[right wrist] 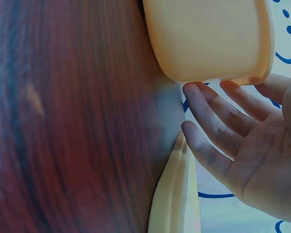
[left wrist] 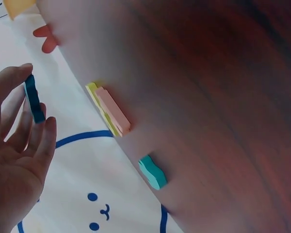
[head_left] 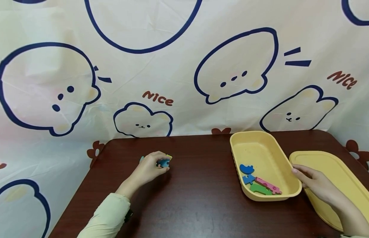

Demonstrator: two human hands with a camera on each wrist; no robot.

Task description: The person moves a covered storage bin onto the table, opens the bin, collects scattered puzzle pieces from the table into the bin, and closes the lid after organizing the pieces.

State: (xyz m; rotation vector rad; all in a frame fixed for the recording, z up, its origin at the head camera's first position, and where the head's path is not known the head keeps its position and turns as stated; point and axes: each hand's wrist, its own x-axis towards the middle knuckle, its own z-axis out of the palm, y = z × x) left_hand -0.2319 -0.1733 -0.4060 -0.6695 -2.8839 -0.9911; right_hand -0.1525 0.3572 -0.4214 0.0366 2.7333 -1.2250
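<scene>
My left hand (head_left: 150, 167) pinches a blue puzzle piece (left wrist: 33, 99) between thumb and fingers, above the far left of the table. Beyond that hand stand a pink puzzle piece (left wrist: 114, 111) with a yellow one (left wrist: 99, 99) against it, and a teal piece (left wrist: 153, 172) apart from them. In the head view the hand mostly covers these. My right hand (head_left: 319, 181) holds the right rim of a yellow box (head_left: 270, 155), its fingers against the outer wall. Inside, at the near left, lie several puzzle pieces: blue (head_left: 247, 169), pink (head_left: 267, 185) and green (head_left: 260, 189).
A yellow lid (head_left: 324, 162) lies flat to the right of the box, partly under my right forearm. The dark wood table (head_left: 196, 185) stretches between the hands. A printed cloth (head_left: 184, 72) hangs behind the table's far edge.
</scene>
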